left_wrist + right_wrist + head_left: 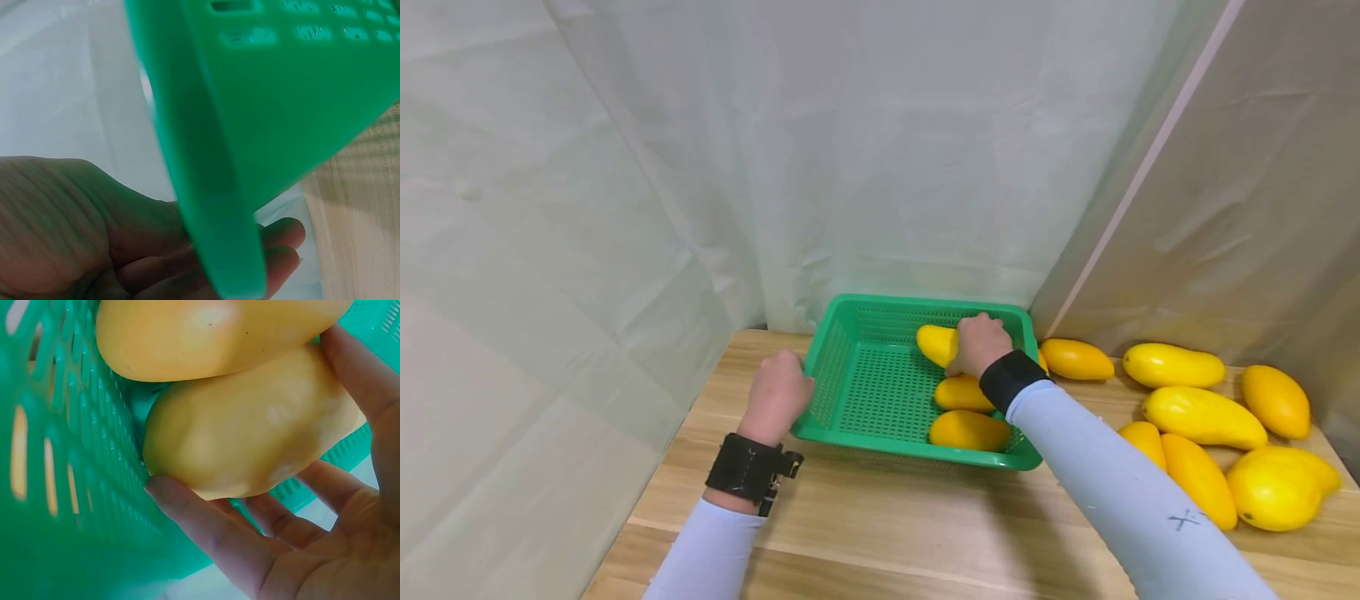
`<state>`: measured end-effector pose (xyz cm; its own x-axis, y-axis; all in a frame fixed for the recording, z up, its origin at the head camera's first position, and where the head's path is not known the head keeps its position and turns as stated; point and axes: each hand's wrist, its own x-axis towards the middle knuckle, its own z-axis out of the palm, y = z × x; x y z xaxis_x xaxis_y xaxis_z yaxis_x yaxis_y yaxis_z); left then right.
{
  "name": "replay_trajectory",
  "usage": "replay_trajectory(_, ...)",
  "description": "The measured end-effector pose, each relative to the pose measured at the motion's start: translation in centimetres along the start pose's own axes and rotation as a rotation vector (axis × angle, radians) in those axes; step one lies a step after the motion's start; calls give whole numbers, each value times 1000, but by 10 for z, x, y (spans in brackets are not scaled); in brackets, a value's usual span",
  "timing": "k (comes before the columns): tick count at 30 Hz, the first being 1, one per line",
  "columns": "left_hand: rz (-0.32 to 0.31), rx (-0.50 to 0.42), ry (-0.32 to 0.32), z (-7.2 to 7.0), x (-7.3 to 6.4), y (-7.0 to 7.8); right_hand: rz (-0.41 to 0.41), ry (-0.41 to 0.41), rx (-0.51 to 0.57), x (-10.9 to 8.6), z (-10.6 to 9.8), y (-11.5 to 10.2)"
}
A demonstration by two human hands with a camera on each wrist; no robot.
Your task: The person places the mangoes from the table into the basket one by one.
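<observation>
A green mesh basket (880, 392) sits on the wooden table against the curtain. My left hand (778, 392) grips its left rim, and in the left wrist view the fingers (284, 232) come round behind the basket's edge (212, 187). Inside the basket at the back right, my right hand (981, 343) holds a yellow mango (935, 343). The right wrist view has thumb and fingers spread around this mango (244, 431), close to the basket wall (94, 444). Two more mangoes, a middle one (962, 393) and a front one (970, 431), lie in the basket's right half.
Right of the basket, several mangoes lie loose on the table (925, 533), among them an orange-yellow one (1078, 359) close to the basket and a long yellow one (1204, 417). A pale curtain (910, 167) hangs behind the table and along its sides.
</observation>
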<state>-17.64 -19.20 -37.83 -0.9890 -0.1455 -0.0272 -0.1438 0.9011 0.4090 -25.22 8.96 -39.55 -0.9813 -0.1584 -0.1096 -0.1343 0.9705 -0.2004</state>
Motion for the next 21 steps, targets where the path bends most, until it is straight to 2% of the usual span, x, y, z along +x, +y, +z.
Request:
replay_trajectory(10, -20, -19, -18, -2, -2, 2, 6, -62, -16, -5, -1, -3)
replay_trajectory(21, -14, -17, -11, -2, -3, 2, 48, -80, 36, -5, 0, -2)
